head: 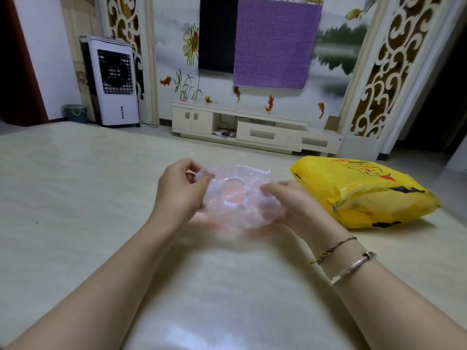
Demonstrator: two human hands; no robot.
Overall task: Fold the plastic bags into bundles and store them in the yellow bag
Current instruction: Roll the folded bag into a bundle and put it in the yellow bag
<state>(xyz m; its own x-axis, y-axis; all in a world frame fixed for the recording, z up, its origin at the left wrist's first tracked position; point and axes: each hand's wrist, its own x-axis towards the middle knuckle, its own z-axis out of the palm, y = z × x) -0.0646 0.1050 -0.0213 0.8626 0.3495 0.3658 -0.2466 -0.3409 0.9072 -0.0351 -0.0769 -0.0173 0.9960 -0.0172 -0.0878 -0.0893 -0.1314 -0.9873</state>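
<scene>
A crumpled clear plastic bag hangs between both hands just above the pale table. My left hand pinches the bag's upper left edge between thumb and fingers. My right hand grips its right side, with part of the fingers hidden behind the film. The yellow bag lies on its side on the table to the right of my right hand, puffed up, with red and black print on it.
Beyond the table's far edge stands a low white TV cabinet under a wall TV half covered by a purple cloth. A white air cooler and a small bin stand at the back left.
</scene>
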